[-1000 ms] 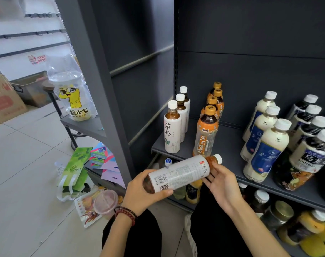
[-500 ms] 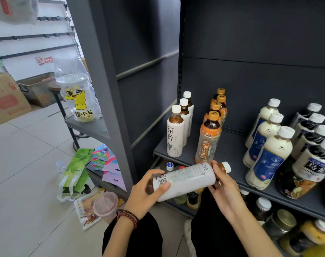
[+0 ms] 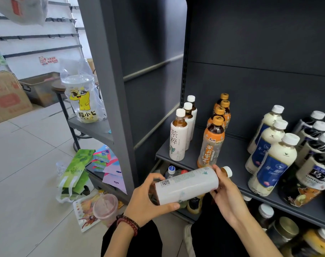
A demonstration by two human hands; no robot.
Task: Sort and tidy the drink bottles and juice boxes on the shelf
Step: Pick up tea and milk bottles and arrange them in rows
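A white-labelled tea bottle [image 3: 187, 184] lies nearly level in front of the dark grey shelf [image 3: 237, 162], its white cap pointing right. My left hand [image 3: 148, 203] grips its base end from below. My right hand [image 3: 225, 193] holds its neck end. On the shelf stand a row of three matching white tea bottles [image 3: 178, 136], a row of several orange-labelled tea bottles [image 3: 211, 143], three milky bottles with blue labels [image 3: 269, 160] and several dark oolong bottles [image 3: 313, 167] at the right.
The lower shelf holds more bottles and metal-lidded jars [image 3: 282, 230]. On the floor to the left lie a green paper bag [image 3: 74, 171], coloured packets [image 3: 104, 160] and a pink-lidded cup [image 3: 105, 206]. A plastic cup in a bag [image 3: 81, 101] stands on a side table. Cardboard boxes [image 3: 5, 95] sit far left.
Both hands have turned the bottle and carried it slightly right and toward the shelf edge. The view has tilted a little to the left.
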